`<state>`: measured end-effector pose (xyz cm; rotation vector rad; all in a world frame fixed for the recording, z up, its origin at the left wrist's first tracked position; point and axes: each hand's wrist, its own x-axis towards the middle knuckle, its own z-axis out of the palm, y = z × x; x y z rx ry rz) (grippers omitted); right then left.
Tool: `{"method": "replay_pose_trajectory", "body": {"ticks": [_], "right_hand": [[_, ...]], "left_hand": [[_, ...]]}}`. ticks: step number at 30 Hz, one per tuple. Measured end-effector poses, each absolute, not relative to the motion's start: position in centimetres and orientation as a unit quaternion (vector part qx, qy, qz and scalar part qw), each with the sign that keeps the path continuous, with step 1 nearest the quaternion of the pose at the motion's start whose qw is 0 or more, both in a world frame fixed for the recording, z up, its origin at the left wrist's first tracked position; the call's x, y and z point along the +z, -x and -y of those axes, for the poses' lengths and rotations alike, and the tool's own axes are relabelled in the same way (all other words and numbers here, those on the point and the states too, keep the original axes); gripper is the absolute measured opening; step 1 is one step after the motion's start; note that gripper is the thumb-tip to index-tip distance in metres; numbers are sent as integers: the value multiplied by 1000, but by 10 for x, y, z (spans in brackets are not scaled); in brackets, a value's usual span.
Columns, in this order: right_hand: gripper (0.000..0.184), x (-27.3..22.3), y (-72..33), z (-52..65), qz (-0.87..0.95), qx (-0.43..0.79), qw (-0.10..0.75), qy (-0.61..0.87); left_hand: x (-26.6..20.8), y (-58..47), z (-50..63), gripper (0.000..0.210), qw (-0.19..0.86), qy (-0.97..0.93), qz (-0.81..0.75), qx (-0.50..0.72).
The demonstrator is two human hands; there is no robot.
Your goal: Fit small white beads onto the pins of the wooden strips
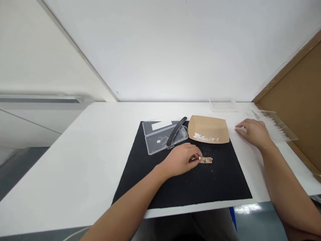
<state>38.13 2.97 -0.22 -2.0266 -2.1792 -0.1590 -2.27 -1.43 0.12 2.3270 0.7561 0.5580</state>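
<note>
My left hand [184, 158] is closed around the left end of a small tan strip [206, 160] on the black mat. Round metal pieces sit along the strip, and a small white piece [199, 158] shows at my fingertips. Part of the strip is hidden under the fingers. Over the white table, right of the brown paper tray [208, 124], is my right hand [252, 132]. Its thumb and forefinger are slightly apart, with nothing plainly visible between them. Small white bits [199, 136] lie along the tray's near side.
A clear plastic case [152, 145] lies with its lid open on the black mat [175, 190]; a black curved-handled tool [177, 131] rests across it. Clear plastic pieces [276, 129] lie at the right, beside a brown panel [298, 90]. A white wall closes the back.
</note>
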Motion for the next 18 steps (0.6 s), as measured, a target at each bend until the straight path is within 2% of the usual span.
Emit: {"method": "replay_pose_trajectory", "body": {"ticks": [7, 18], "right_hand": [[27, -10, -389, -35, 675, 33, 134, 725], [28, -14, -388, -36, 617, -11, 97, 781]], "left_hand": [[0, 24, 13, 13, 314, -881, -286, 209], [2, 23, 13, 13, 314, -881, -284, 211]]}}
